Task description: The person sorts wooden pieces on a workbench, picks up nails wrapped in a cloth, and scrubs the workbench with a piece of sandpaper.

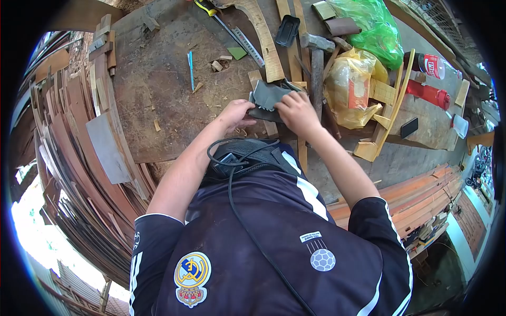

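Note:
A dark grey sheet of sandpaper (267, 95) with a ragged, torn-looking edge is held between my two hands, close to the bench edge in front of my body. My left hand (236, 115) pinches its left side. On the right side, the fingers of my right hand (299, 112) are closed on it. A darker piece of the sheet shows below, between the hands. Just beyond lies a curved wooden piece (262, 39), its lower end near the sandpaper. A hammer (317, 73) rests to the right of my right hand.
On the wooden bench (153, 95) lie a blue pen (191, 71), a screwdriver (205, 7), a metal ruler (247, 46) and a black tray (287, 30). Plastic bags (342, 79), bottles (428, 96) and a phone (409, 127) are at right. Stacked boards (79, 142) stand at left.

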Demonstrator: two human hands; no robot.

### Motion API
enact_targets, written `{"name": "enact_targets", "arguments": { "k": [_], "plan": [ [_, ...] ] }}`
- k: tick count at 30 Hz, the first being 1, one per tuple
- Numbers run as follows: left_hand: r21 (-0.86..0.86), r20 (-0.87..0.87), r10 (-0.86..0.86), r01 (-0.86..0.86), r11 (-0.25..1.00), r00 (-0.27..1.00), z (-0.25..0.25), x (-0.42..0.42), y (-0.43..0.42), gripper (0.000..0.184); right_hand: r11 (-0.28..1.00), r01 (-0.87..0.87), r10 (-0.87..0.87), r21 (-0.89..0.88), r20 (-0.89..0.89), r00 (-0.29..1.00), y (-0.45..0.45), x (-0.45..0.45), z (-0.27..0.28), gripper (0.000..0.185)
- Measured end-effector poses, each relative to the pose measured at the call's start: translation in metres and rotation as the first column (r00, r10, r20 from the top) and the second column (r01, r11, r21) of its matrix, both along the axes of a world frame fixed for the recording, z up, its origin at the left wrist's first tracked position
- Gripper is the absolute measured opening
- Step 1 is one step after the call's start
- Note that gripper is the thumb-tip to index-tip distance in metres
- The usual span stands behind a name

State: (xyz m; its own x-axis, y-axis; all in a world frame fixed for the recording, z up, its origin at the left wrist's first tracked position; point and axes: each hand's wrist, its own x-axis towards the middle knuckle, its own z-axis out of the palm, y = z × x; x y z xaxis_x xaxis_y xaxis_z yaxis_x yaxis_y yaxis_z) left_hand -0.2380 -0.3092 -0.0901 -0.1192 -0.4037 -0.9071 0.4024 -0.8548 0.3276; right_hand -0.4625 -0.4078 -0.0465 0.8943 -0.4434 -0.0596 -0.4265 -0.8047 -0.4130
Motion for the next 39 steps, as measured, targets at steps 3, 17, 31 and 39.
{"name": "enact_targets", "arguments": {
  "k": [3, 17, 31, 39],
  "plan": [
    [0.086, -0.096, 0.126, -0.118, 0.989, 0.987, 0.034, -0.002, -0.014, 0.025, 0.994, 0.067, -0.061, 0.084, -0.073, 0.996, 0.02, -0.004, -0.008, 0.025],
    [0.018, -0.209, 0.252, -0.254, 0.967, 0.945, 0.011, -0.009, -0.03, 0.021, 0.909, 0.343, -0.352, 0.237, -0.006, 0.936, 0.023, 0.004, -0.02, 0.042],
    [-0.29, 0.045, -0.093, 0.102, 0.952, 0.995, 0.033, -0.002, -0.025, 0.055, 0.897, 0.407, -0.396, 0.172, -0.098, 0.913, -0.022, 0.021, -0.017, 0.042],
    [-0.521, 0.606, -0.229, 0.597, 0.61, 0.762, 0.029, -0.004, -0.011, 0.066, 0.752, 0.412, -0.369, 0.514, -0.188, 0.91, -0.015, 0.022, 0.003, 0.033]
  ]
}}
